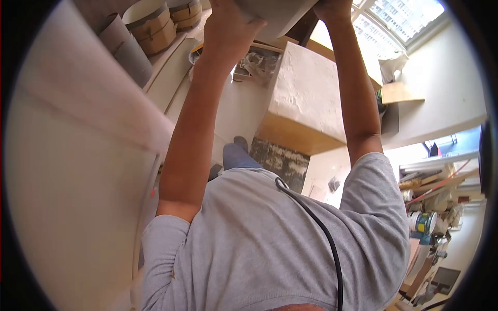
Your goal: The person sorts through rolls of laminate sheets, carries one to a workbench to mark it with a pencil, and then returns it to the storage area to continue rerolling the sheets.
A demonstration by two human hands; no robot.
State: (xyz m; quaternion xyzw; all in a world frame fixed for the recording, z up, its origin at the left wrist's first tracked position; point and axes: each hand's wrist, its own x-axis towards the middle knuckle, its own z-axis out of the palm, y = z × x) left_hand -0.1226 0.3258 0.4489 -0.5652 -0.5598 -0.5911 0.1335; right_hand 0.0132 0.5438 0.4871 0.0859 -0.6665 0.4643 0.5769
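Observation:
At the top edge of the view, a smooth grey object [277, 14], partly cut off by the frame, is between my two hands. My left hand [231, 28] grips its left side, with the thumb lying along the near face. My right hand [333, 7] is at its upper right corner, closed on the edge and partly out of frame. Both arms are stretched up and forward. Below the object stands a large box-like block [306, 88] with a rough, pale top and a tan side.
Cardboard-wrapped rolls [150, 26] and a grey cylinder [124, 49] are at the upper left. A pale panel or wall [78, 171] fills the left side. An open box of scraps [258, 62] lies behind the block. Buckets [423, 222] and stacked boards are at the right.

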